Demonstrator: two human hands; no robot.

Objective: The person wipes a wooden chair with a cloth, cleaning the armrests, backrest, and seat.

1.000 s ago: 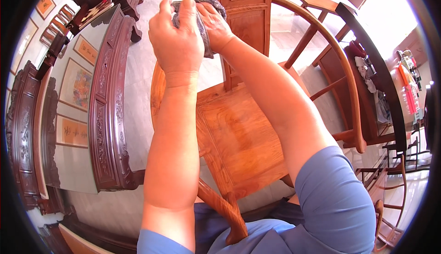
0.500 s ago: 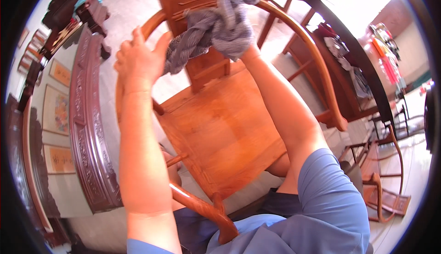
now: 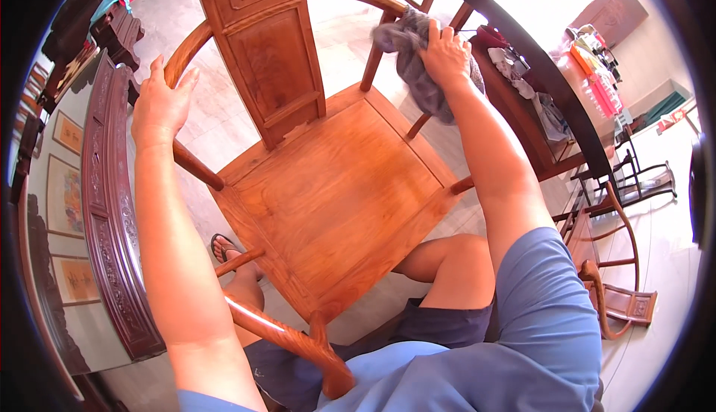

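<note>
A wooden armchair with a curved rail and a carved back panel stands in front of me, its seat facing up. My right hand presses a crumpled grey cloth around the rail on the right side, with its fingers bent over the fabric. The cloth hangs down below the rail and hides that stretch of it. At the left side of the same rail, my left hand rests with thumb and fingers spread, holding nothing.
A dark carved cabinet runs along the left. To the right stands a dark-edged table with cloths beneath. Another wooden chair lies farther right. My knees and a sandalled foot are beside the chair's seat.
My right hand has carried the cloth from the top of the back panel to the right rail. My left hand has shifted left in view, and the whole chair appears lower.
</note>
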